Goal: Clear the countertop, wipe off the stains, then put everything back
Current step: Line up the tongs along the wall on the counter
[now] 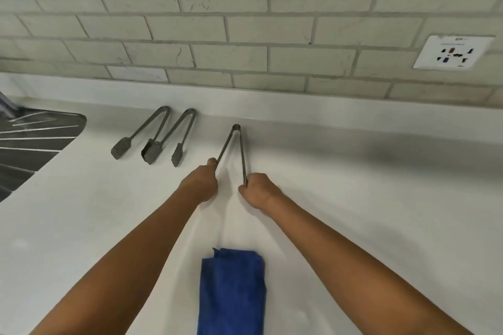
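Left hand [202, 182] and right hand [258, 190] each grip one arm of open tongs [236, 148], hinge pointing away toward the wall.

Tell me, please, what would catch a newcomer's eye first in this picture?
Most striking are the two hands at centre: the left hand and right hand each grip one arm of spread grey tongs pointing toward the wall. Close to the viewer, between the forearms, lies a folded blue cloth on the white countertop. Two more tongs lie side by side to the left, near the sink.
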